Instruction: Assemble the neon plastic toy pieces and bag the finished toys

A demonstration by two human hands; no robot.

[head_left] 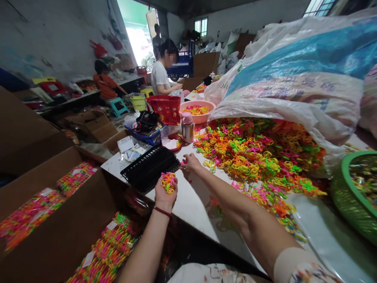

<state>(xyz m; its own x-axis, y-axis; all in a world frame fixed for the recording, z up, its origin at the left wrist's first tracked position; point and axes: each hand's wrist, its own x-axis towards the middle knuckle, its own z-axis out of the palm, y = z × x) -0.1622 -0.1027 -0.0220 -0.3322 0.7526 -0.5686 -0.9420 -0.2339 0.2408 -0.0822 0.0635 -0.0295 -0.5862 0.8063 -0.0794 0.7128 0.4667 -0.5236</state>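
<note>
My left hand, with a red bead bracelet at the wrist, is curled palm up around a bunch of small colourful plastic pieces. It is beside the front right corner of a black plastic basket. Over the white table, my right hand reaches to the basket's right end, fingers bent together; a small pink piece shows at the fingertips. To the right of it lies a large heap of the same kind of pieces, spilling from a big white and blue sack.
Cardboard boxes with bagged pieces stand at the left. A metal bottle, a red bag and a pink basin sit beyond the basket. A green basket is at the right. Two people sit behind; another stands by the doorway.
</note>
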